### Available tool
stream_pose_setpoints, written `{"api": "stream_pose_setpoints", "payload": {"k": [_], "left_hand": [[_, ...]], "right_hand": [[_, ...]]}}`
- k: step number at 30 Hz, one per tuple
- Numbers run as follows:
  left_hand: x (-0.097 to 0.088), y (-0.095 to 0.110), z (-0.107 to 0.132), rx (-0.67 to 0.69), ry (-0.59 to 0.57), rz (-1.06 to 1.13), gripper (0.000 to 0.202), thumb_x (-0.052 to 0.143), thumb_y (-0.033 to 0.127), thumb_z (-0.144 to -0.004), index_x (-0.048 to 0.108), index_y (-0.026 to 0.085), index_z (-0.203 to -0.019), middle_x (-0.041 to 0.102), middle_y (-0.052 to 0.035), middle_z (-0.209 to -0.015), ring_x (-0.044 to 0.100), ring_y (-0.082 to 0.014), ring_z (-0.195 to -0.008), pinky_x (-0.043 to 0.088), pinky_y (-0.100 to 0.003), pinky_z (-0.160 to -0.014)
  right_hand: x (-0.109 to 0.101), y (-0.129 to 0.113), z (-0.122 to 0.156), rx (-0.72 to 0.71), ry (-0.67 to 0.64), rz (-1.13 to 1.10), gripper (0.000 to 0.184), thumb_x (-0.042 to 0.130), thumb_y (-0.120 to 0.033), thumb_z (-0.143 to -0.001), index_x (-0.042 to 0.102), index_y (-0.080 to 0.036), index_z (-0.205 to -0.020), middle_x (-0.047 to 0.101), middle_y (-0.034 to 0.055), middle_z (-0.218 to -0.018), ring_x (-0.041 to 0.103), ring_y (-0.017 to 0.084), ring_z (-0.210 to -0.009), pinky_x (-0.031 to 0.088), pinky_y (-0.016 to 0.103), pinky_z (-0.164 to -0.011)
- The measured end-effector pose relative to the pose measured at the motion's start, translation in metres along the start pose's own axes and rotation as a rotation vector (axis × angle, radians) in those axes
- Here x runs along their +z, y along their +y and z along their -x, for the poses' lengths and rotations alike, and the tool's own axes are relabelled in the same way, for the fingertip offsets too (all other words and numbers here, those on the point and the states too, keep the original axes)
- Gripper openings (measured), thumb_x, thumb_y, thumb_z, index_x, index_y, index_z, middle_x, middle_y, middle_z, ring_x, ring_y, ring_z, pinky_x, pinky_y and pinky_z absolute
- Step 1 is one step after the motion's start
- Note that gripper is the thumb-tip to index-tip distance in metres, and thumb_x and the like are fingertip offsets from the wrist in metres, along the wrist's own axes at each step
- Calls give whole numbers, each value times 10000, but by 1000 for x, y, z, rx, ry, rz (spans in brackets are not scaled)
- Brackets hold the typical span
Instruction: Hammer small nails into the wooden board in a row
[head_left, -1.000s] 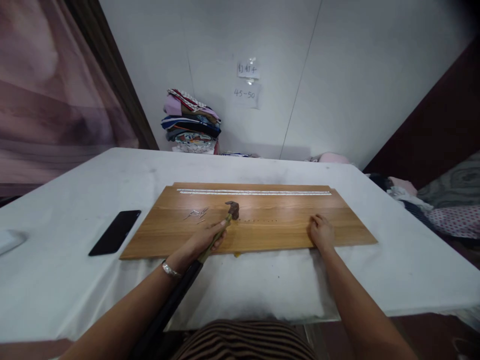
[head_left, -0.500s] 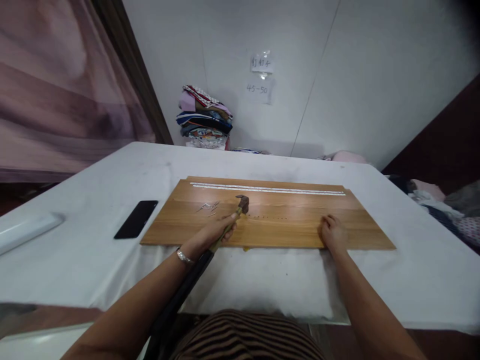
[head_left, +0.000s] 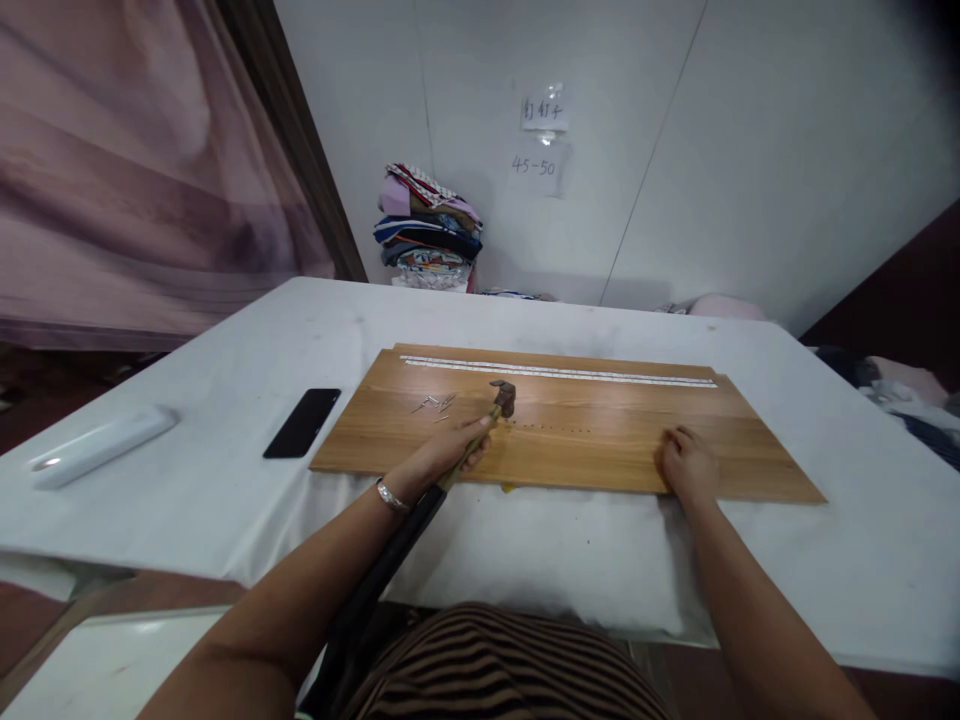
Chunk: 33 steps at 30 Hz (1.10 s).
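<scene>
My left hand [head_left: 459, 446] is closed round the handle of a claw hammer [head_left: 505, 398], whose metal head is over the wooden board [head_left: 600, 455]. The dark lower part of the handle runs back under my forearm. Just right of the hammer head, a row of several small dark nail heads or points [head_left: 564, 430] crosses the board. Several loose nails [head_left: 439, 403] lie left of the hammer. My right hand [head_left: 688, 462] rests on the board's right part, near its front edge, with fingers curled; what is inside them, if anything, is hidden.
Two white marked strips [head_left: 555, 373] run along the board's back. A black phone [head_left: 302, 424] and a long white object [head_left: 105, 446] lie to the left on the white-covered table [head_left: 525, 550]. Folded cloths [head_left: 429, 232] are stacked against the wall, below paper notes [head_left: 541, 165].
The head view has turned slightly left, so the board and table sit further right in the picture. The left hand still grips the hammer, and the right hand stays curled on the board.
</scene>
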<state>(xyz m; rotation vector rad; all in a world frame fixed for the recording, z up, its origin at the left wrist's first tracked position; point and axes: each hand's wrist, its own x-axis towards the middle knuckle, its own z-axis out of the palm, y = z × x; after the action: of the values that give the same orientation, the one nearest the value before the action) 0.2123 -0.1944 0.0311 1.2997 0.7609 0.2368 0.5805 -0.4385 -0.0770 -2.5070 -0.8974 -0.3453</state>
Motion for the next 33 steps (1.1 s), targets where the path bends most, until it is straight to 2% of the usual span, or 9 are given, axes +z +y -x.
{"api": "stream_pose_setpoints", "payload": {"k": [3, 8, 12, 18, 26, 29, 33], "left_hand": [[0, -1, -1, 14, 13, 9, 520, 722, 676, -790, 551, 188, -843, 532, 45, -669, 380, -52, -439, 264, -213, -416], [-4, -13, -6, -41, 6, -32, 576, 701, 744, -766, 536, 193, -769, 488, 54, -568, 388, -68, -419, 261, -220, -414], [-5, -13, -6, -56, 7, -29, 583, 704, 751, -766, 544, 191, -778, 461, 64, -535, 374, -69, -412, 257, -221, -416], [-2, -4, -6, -22, 16, 25, 530, 713, 690, -787, 552, 189, -847, 542, 46, -655, 382, -55, -429, 253, -214, -407], [-8, -28, -16, -46, -4, -51, 549, 624, 727, -856, 568, 186, -786, 484, 47, -576, 378, -74, -433, 287, -224, -424], [-6, -24, -12, -45, 9, -78, 534, 608, 701, -886, 575, 183, -758, 484, 39, -554, 391, -84, -447, 290, -228, -435], [-3, -10, -4, -40, -11, -85, 529, 596, 683, -914, 582, 183, -739, 455, 44, -514, 364, -83, -434, 270, -233, -435]], "right_hand": [[-1, -1, 0, 3, 0, 5, 449, 416, -247, -890, 803, -168, -1103, 731, 155, -1292, 642, 289, -1215, 479, 422, -1092], [-1, -1, 1, 8, -9, 15, 469, 401, -243, -910, 802, -129, -1125, 718, 179, -1326, 642, 295, -1229, 473, 431, -1110], [1, 2, 0, 1, 6, 13, 457, 412, -252, -911, 806, -153, -1120, 726, 160, -1319, 643, 284, -1230, 474, 420, -1108], [8, 8, -1, -12, 59, -16, 429, 441, -283, -886, 818, -159, -1049, 758, 161, -1251, 675, 293, -1160, 500, 435, -1066], [19, 30, -1, -73, 42, -14, 435, 448, -281, -885, 801, -160, -1110, 740, 150, -1269, 658, 281, -1165, 490, 431, -1066], [21, 32, -4, -52, 46, -12, 438, 446, -307, -879, 811, -152, -1065, 738, 161, -1263, 662, 302, -1148, 507, 450, -1044], [15, 20, -6, -21, 23, -27, 448, 442, -319, -864, 821, -151, -1035, 740, 171, -1257, 673, 311, -1125, 523, 450, -1025]]}}
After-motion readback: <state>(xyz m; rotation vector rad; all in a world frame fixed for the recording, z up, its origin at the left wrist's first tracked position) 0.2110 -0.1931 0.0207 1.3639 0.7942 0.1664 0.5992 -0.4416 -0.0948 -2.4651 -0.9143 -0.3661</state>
